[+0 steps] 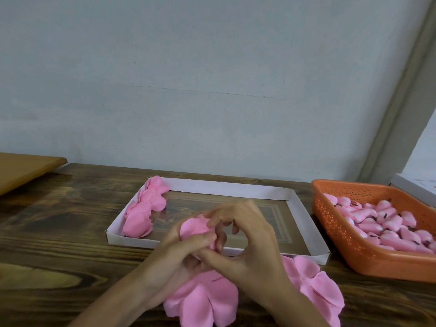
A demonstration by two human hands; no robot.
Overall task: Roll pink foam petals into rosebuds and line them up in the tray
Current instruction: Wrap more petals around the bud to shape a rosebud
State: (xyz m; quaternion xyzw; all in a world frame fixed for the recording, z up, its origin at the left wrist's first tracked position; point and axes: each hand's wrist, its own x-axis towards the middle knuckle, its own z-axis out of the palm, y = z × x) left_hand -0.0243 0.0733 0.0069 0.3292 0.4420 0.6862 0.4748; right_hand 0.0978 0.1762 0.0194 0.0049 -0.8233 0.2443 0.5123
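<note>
Fingertips (212, 219) of the right hand (250, 234) pinch the top of a half-rolled pink bud (193, 227), and the left hand (174, 256) curls round its base, just over the tray's near rim (132, 240). Rolling looks unfinished. Next it probably joins the row of buds (144, 208) along the tray's left wall, set down gently so it doesn't unwind.

Person at the table, notes on the body only. Left hand (179, 253) and right hand (250, 251), both just in front of the near wall of the white cardboard tray (132, 239), are bare. Fingers slim, knuckles well marked on the right hand. Nails short and plain where they show. Left forearm (113, 300) and right forearm (295, 308), nearer than the tray, are bare as far as they can be seen.
</note>
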